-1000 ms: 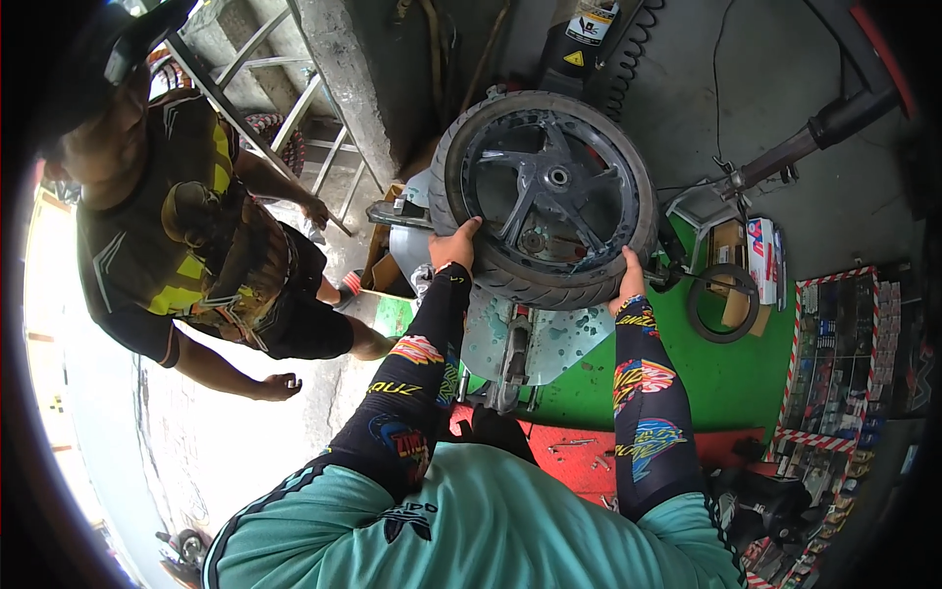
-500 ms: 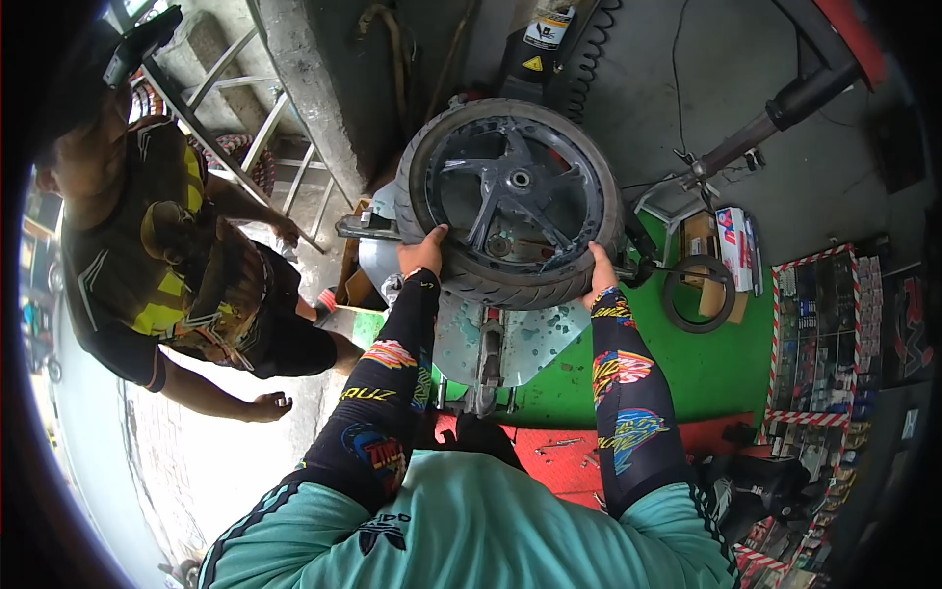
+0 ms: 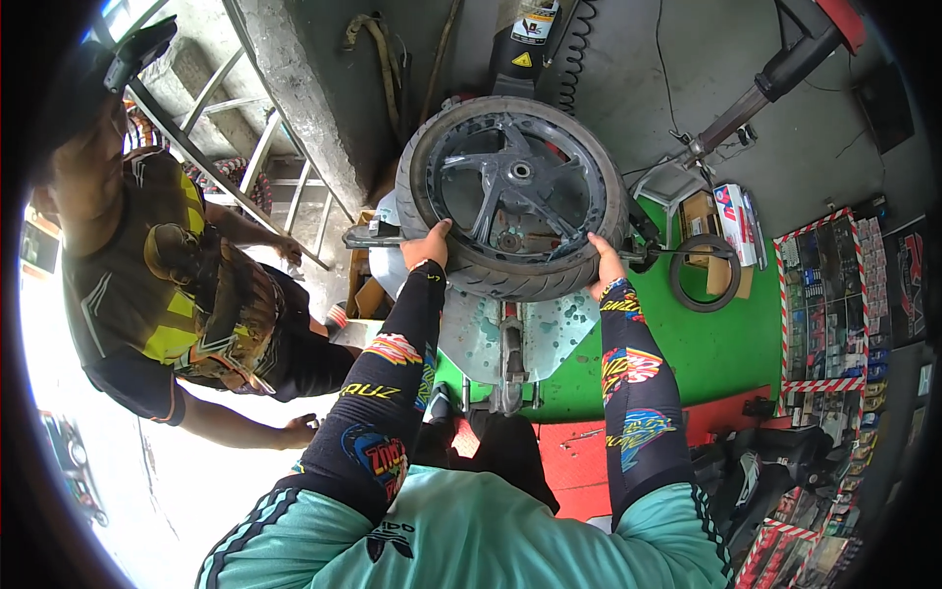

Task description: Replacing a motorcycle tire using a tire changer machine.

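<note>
A motorcycle wheel (image 3: 491,283), a black treaded tyre on a dark grey spoked rim, lies roughly flat over a pale, wet-spotted machine table (image 3: 471,344). My left hand (image 3: 427,245) grips the tyre's near left edge, thumb on the upper sidewall close to the rim. At the near right edge, my right hand (image 3: 606,263) holds it the same way, thumb on top. The fingers of both hands are partly hidden by the tyre. A metal clamp arm (image 3: 511,344) runs along the table below the wheel.
Another person (image 3: 137,314) stands close on the left, arms lowered. A black ring (image 3: 679,285) and boxes (image 3: 732,236) lie on the green floor at right. Beyond them stands a shelf (image 3: 824,294) of small packs. A concrete pillar (image 3: 304,98) and a machine column (image 3: 520,54) rise behind.
My view has shifted a little, and the machine table shows slightly farther right. Both hands keep their hold on the wheel. The other person's head and near arm have shifted slightly.
</note>
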Demonstrator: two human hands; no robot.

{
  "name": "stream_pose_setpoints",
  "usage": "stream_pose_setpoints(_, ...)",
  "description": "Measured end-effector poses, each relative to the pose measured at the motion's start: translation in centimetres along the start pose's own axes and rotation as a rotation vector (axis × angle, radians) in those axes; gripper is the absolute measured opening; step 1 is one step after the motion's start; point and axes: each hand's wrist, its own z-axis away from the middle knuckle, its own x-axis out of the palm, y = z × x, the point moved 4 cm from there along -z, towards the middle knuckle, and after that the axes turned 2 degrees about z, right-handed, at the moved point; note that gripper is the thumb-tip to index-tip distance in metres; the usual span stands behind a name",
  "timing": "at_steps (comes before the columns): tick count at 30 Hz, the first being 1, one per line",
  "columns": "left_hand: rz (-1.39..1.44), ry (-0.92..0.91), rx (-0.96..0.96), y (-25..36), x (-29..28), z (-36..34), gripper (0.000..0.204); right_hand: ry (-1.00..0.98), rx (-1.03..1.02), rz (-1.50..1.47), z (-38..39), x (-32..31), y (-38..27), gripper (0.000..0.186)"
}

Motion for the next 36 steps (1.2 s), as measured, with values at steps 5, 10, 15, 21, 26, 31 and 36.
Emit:
stream_pose_setpoints(5, -0.005, -0.159, -0.023, 0.1, 0.2, -0.1, 0.111, 0.076, 0.045, 0.031, -0.8, -0.6, -0.2, 0.080)
stream_pose_setpoints(10, -0.027, -0.118, -0.034, 0.7, 0.1, 0.2, 0.103, 0.107, 0.040, 0.072, -1.7, -1.3, -0.1, 0.088)
stream_pose_setpoints(15, 0.063, -0.166, -0.005, 1.3, -0.2, 0.6, 0.085, 0.150, 0.061, 0.186, -1.7, -1.4, 0.0, 0.076)
stream_pose_setpoints(21, -0.014, -0.161, 0.007, 2.6, -1.2, 2.2, 0.084, 0.049, 0.145, 0.098, -0.8, -0.7, 0.0, 0.075)
stream_pose_setpoints(26, -0.059, -0.136, -0.013, 3.4, -2.0, 3.3, 0.088, 0.043, 0.157, 0.095, -0.2, -0.5, -0.7, 0.073)
stream_pose_setpoints(31, -0.070, -0.125, -0.005, 3.4, -1.9, 3.6, 0.084, 0.051, 0.138, 0.107, 0.4, -0.2, -1.2, 0.075)
stream_pose_setpoints(36, -0.100, -0.166, 0.033, 3.7, -2.0, 3.8, 0.084, 0.069, 0.154, 0.125, 0.4, -0.3, -1.2, 0.072)
